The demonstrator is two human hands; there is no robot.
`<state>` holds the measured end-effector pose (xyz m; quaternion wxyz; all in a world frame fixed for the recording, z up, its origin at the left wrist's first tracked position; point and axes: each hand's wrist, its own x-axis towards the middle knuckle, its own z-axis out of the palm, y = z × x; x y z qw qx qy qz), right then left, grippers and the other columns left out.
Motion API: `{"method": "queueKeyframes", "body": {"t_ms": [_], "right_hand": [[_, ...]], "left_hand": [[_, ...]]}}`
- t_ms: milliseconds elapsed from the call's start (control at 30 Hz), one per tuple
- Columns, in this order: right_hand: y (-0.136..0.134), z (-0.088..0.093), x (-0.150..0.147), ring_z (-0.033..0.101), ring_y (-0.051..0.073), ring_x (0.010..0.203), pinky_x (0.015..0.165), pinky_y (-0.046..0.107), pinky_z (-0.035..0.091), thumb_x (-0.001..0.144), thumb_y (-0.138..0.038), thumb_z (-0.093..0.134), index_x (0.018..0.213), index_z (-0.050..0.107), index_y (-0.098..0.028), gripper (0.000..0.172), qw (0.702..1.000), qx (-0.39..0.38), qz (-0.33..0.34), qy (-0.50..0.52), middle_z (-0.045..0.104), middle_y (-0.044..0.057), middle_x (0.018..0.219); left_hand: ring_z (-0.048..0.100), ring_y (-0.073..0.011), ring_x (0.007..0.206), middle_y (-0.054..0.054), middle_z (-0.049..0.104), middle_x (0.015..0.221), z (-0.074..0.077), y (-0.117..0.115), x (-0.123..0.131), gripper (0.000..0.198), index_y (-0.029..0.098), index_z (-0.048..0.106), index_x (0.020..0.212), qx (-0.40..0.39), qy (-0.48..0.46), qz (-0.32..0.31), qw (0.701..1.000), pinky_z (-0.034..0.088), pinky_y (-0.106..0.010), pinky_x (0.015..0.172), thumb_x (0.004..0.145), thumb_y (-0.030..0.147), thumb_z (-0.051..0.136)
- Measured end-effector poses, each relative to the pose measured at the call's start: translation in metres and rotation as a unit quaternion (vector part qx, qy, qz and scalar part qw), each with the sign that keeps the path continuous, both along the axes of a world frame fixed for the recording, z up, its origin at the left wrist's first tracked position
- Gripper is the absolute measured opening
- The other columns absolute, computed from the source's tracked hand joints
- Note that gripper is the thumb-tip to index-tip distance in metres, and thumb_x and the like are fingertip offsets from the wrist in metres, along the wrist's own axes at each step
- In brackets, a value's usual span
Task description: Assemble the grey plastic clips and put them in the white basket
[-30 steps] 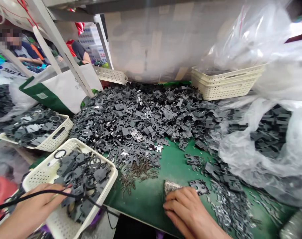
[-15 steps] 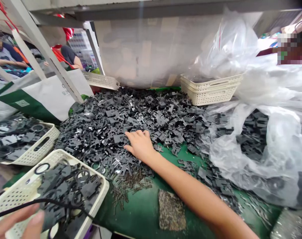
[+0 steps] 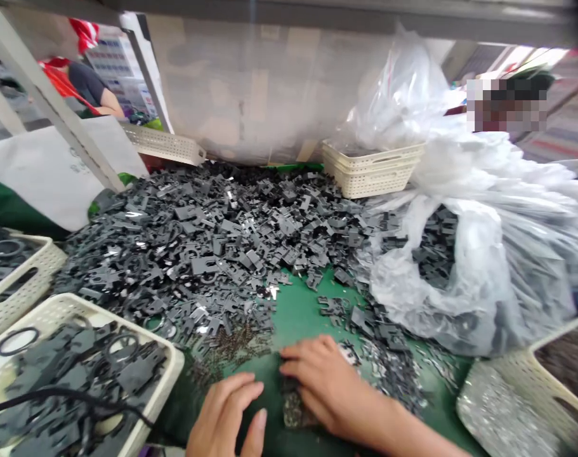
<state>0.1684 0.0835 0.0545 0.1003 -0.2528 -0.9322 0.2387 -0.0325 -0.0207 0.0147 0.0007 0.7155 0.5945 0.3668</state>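
Note:
My right hand [image 3: 324, 381] is low over the speckled flat block [image 3: 295, 411] on the green table. Its fingers curl down over a dark plastic piece [image 3: 289, 383], mostly hidden beneath them. Just left of the block, my left hand [image 3: 229, 416] hovers with thumb and fingers apart, holding nothing. A small heap of brownish springs [image 3: 236, 343] lies beyond my left hand. Past it spreads a large pile of dark grey plastic parts [image 3: 212, 235].
A cream basket [image 3: 177, 365] of grey parts and black rings stands at left, a black cord across it. Stacked baskets [image 3: 374, 181] sit at the back. Clear plastic bags [image 3: 488, 273] and a bag of small shiny pieces [image 3: 507, 406] occupy the right. A metal post [image 3: 60, 108] rises at left.
My right hand has come back from the pile of parts to the block. My left hand has moved right, from over the basket to beside the block. The view has shifted right.

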Motion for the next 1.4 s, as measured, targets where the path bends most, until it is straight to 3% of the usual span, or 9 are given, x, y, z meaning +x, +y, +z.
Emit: {"method": "queueKeyframes", "body": {"t_ms": [100, 167, 300, 433, 700, 867, 1000, 1267, 1400], "right_hand": [[-0.037, -0.013, 0.020, 0.045, 0.025, 0.125, 0.096, 0.037, 0.034, 0.092, -0.038, 0.052, 0.135, 0.044, -0.017, 0.048, 0.995, 0.083, 0.036, -0.043, 0.053, 0.008, 0.137], [-0.049, -0.018, 0.030, 0.045, 0.023, 0.126, 0.095, 0.035, 0.033, 0.093, -0.041, 0.050, 0.135, 0.044, -0.015, 0.049, 0.993, 0.115, 0.021, -0.035, 0.055, 0.009, 0.135], [-0.051, -0.020, 0.059, 0.057, 0.019, 0.097, 0.084, 0.034, 0.031, 0.094, -0.024, 0.048, 0.109, 0.060, -0.024, 0.019, 0.979, 0.114, -0.170, 0.014, 0.069, 0.004, 0.107], [-0.038, -0.031, 0.090, 0.052, 0.022, 0.083, 0.078, 0.038, 0.026, 0.090, -0.023, 0.057, 0.085, 0.065, -0.026, 0.010, 0.932, 0.111, -0.342, -0.045, 0.068, 0.001, 0.085], [-0.019, -0.032, 0.088, 0.050, 0.020, 0.078, 0.072, 0.035, 0.025, 0.078, -0.013, 0.065, 0.074, 0.058, -0.021, 0.011, 0.949, 0.068, -0.293, -0.095, 0.062, 0.000, 0.074], [-0.021, -0.029, 0.085, 0.050, 0.018, 0.073, 0.071, 0.033, 0.026, 0.078, -0.007, 0.058, 0.071, 0.055, -0.020, 0.015, 0.951, 0.044, -0.299, -0.061, 0.059, -0.001, 0.068], [-0.030, -0.030, 0.092, 0.054, 0.019, 0.078, 0.074, 0.034, 0.029, 0.086, -0.013, 0.053, 0.091, 0.060, -0.024, 0.014, 0.948, 0.031, -0.316, -0.032, 0.064, 0.000, 0.080], [-0.036, -0.036, 0.097, 0.058, 0.021, 0.074, 0.069, 0.034, 0.034, 0.093, -0.028, 0.049, 0.088, 0.063, -0.025, 0.015, 0.951, 0.026, -0.306, 0.022, 0.067, 0.002, 0.078], [-0.030, -0.034, 0.080, 0.058, 0.021, 0.079, 0.074, 0.035, 0.033, 0.093, -0.024, 0.051, 0.091, 0.063, -0.025, 0.012, 0.961, 0.022, -0.276, 0.031, 0.068, 0.002, 0.083]], "left_hand": [[0.065, -0.0178, 0.102, -0.008, 0.069, 0.111, -0.015, 0.013, 0.016, 0.037, 0.016, 0.053, 0.122, 0.005, 0.076, -0.094, 0.993, 0.051, -0.027, 0.087, 0.090, 0.036, 0.049], [0.065, -0.0175, 0.101, -0.006, 0.069, 0.112, -0.026, 0.016, 0.024, 0.037, 0.016, 0.053, 0.124, 0.016, 0.103, -0.123, 0.987, 0.049, -0.029, 0.089, 0.092, 0.033, 0.046], [0.065, -0.0189, 0.096, -0.005, 0.069, 0.107, -0.036, 0.012, 0.035, 0.034, 0.022, 0.055, 0.122, -0.015, 0.108, -0.113, 0.988, 0.047, -0.033, 0.090, 0.091, 0.033, 0.048], [0.064, -0.0205, 0.096, -0.005, 0.068, 0.107, -0.028, 0.011, 0.039, 0.034, 0.024, 0.055, 0.120, -0.046, 0.094, -0.097, 0.990, 0.047, -0.034, 0.088, 0.089, 0.038, 0.052], [0.061, -0.0210, 0.092, -0.003, 0.065, 0.096, 0.013, 0.058, 0.035, 0.018, 0.025, 0.061, 0.102, -0.117, 0.034, -0.060, 0.991, 0.045, -0.036, 0.079, 0.092, 0.028, 0.047], [0.060, -0.0213, 0.087, -0.002, 0.065, 0.092, 0.033, 0.096, 0.071, 0.018, 0.024, 0.063, 0.097, -0.232, 0.084, -0.135, 0.960, 0.045, -0.036, 0.077, 0.090, 0.019, 0.047], [0.061, -0.0202, 0.087, 0.000, 0.066, 0.090, 0.039, 0.110, 0.088, 0.017, 0.026, 0.064, 0.094, -0.246, 0.092, -0.175, 0.949, 0.045, -0.034, 0.076, 0.088, 0.018, 0.051], [0.059, -0.0212, 0.090, -0.003, 0.064, 0.095, 0.033, 0.091, 0.010, 0.023, 0.024, 0.061, 0.098, -0.245, 0.060, -0.024, 0.967, 0.043, -0.036, 0.079, 0.094, 0.028, 0.039], [0.058, -0.0239, 0.091, -0.003, 0.064, 0.095, 0.022, 0.078, -0.006, 0.022, 0.023, 0.060, 0.104, -0.253, 0.079, 0.067, 0.962, 0.040, -0.040, 0.079, 0.092, 0.032, 0.044]]}}
